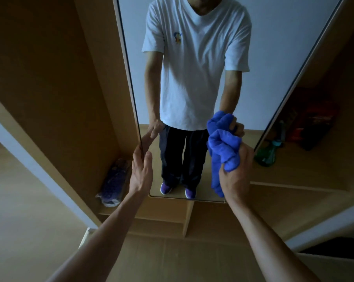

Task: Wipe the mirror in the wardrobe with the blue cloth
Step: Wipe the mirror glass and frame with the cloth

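The right hand (236, 171) is gripping the bunched blue cloth (223, 147), fingers curled tightly round it, the cloth sticking up above them and meeting its own reflection low on the mirror (273, 47). The left hand (141, 171) is reaching out with straight, relaxed fingers lying along the mirror's left edge. Left of those fingers, a bagged purple item (115, 180) is sitting on the wardrobe (60, 78) shelf.
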`<state>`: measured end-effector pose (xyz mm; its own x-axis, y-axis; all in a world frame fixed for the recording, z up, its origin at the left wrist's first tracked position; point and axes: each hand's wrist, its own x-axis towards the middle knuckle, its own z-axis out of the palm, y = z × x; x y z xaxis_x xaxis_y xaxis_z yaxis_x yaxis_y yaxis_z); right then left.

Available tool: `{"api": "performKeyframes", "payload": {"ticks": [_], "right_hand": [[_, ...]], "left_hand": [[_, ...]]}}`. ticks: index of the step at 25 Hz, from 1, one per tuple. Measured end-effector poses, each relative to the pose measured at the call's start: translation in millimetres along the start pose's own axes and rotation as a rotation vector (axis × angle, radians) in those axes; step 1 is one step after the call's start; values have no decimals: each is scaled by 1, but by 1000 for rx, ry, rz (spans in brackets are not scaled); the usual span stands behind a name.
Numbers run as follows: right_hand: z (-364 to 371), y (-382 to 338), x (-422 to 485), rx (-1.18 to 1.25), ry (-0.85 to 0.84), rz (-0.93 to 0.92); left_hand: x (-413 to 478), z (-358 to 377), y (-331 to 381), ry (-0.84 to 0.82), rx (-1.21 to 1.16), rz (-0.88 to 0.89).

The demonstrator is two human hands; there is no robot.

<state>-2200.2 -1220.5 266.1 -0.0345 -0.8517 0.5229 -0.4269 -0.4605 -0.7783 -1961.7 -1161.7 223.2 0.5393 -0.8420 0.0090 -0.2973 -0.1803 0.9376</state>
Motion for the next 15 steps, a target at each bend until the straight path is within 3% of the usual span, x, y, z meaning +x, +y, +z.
{"api": "performKeyframes", "payload": {"ticks": [7, 15], "right_hand": [[-36, 40, -11, -222, 305, 15], [-20, 38, -14, -131, 301, 46]], "left_hand": [[-6, -9, 7, -53, -36, 23], [-4, -15, -4, -110, -55, 59]]}}
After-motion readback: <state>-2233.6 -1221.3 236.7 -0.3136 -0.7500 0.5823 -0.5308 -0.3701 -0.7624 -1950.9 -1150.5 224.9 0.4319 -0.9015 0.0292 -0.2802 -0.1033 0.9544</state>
